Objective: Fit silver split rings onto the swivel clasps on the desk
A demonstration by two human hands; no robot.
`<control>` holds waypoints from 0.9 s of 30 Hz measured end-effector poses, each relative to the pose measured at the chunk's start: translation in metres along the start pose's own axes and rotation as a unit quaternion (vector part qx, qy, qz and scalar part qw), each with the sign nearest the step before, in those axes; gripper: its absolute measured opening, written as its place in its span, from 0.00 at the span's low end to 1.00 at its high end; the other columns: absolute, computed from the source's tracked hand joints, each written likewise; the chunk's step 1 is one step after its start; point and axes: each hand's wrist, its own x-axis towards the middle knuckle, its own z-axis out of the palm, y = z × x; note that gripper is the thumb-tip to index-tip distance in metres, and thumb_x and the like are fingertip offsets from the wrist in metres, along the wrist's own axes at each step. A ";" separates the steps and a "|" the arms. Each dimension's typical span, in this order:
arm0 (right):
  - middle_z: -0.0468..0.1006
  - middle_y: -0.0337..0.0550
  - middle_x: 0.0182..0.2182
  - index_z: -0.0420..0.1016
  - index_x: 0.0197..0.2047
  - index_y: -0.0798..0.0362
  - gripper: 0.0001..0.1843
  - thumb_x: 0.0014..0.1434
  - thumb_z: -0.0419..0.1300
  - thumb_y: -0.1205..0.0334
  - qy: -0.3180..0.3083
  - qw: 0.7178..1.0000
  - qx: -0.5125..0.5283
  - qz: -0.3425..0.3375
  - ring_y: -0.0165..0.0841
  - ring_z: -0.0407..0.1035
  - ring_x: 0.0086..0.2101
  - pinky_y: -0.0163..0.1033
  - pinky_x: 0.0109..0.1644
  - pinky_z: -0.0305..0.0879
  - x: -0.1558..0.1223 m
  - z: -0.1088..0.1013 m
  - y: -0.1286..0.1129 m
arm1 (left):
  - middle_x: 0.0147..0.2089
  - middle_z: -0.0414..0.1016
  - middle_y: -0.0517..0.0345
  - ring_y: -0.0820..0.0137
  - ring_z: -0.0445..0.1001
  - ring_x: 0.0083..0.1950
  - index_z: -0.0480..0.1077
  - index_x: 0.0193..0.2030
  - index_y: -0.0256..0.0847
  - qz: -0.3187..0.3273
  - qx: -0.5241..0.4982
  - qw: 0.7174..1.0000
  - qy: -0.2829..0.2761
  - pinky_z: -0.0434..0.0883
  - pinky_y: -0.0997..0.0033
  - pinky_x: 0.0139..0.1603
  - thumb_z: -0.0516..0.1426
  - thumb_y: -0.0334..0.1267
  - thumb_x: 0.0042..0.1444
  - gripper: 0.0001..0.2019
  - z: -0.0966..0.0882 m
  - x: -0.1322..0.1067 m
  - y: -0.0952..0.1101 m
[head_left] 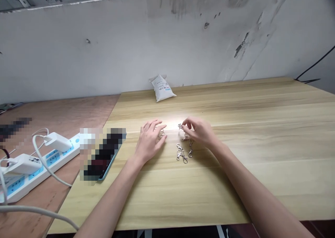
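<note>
Just now both bare hands hover low over a small scatter of metal hardware on a pale wood-grain tabletop [235, 182]. The left hand [149, 142] has its grip spread, fingers fanned and angled down, with the fingertips [162, 127] just beside a little cluster of silver split rings [161, 134], which lie toward its thumb-free outer edge and slightly under the fingers. The right hand [199, 131] is curled, its grip drawn nearly together above a silvery swivel clasp [180, 126]; whether it pinches that clasp cannot be told from this view. More swivel clasps [181, 153] lie loosely in a short column running away from the person, just below the right hand and far nearer to it than to the left, with the rings on the other side of the gap between the hands. Farther off stand a white sealed packet [162, 88] near the wall and a white power strip [39, 171] on a plywood board [52, 116], while a pixelated patch hides an object in a teal case [107, 173].
</note>
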 end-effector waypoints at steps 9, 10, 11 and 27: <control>0.67 0.35 0.21 0.73 0.33 0.53 0.09 0.61 0.60 0.57 0.226 0.950 0.199 0.084 0.25 0.51 0.20 0.35 0.24 0.48 0.000 -0.009 -0.008 | 0.55 0.72 0.52 0.56 0.63 0.65 0.74 0.46 0.46 -0.072 0.065 0.989 0.111 0.50 0.40 0.69 0.56 0.37 0.61 0.08 -0.011 0.001 -0.008; 0.66 0.35 0.21 0.73 0.33 0.53 0.09 0.61 0.60 0.57 0.235 0.946 0.206 0.088 0.24 0.50 0.19 0.35 0.23 0.47 0.000 -0.009 -0.008 | 0.55 0.72 0.52 0.56 0.63 0.65 0.74 0.45 0.46 -0.070 0.073 0.988 0.113 0.49 0.40 0.69 0.56 0.37 0.61 0.08 -0.012 0.002 -0.007; 0.65 0.34 0.20 0.73 0.33 0.53 0.09 0.61 0.60 0.57 0.240 0.944 0.209 0.091 0.24 0.50 0.19 0.35 0.23 0.46 0.000 -0.009 -0.008 | 0.55 0.72 0.52 0.56 0.63 0.65 0.74 0.45 0.45 -0.067 0.081 0.988 0.115 0.48 0.40 0.70 0.56 0.37 0.60 0.08 -0.013 0.002 -0.006; 0.75 0.42 0.29 0.70 0.38 0.52 0.12 0.63 0.56 0.52 0.060 0.939 0.314 0.125 0.26 0.58 0.22 0.35 0.24 0.54 -0.003 0.008 -0.021 | 0.54 0.73 0.53 0.57 0.64 0.63 0.73 0.46 0.47 -0.013 0.022 0.993 0.118 0.48 0.38 0.69 0.58 0.36 0.60 0.08 -0.008 0.002 0.010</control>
